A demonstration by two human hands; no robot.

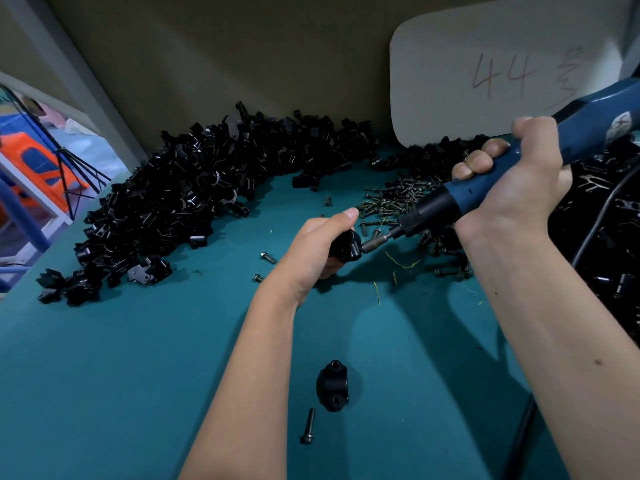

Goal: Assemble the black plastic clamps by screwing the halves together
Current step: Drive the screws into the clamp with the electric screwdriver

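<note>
Green table (pixel 138 375) | left grip (pixel 311 251) clamps clamp (pixel 344 245) | right grip (pixel 519 174) clamps screwdriver (pixel 485 188), tip touching clamp

Both forearms are bare to the frame's edge, no sleeves, with the left grip (pixel 320 244) and right grip (pixel 519 178) ungloved.

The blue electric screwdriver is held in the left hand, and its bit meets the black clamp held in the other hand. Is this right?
Not quite. The head view shows the right hand gripping the blue electric screwdriver; its bit meets the black clamp held in the left hand.
</note>
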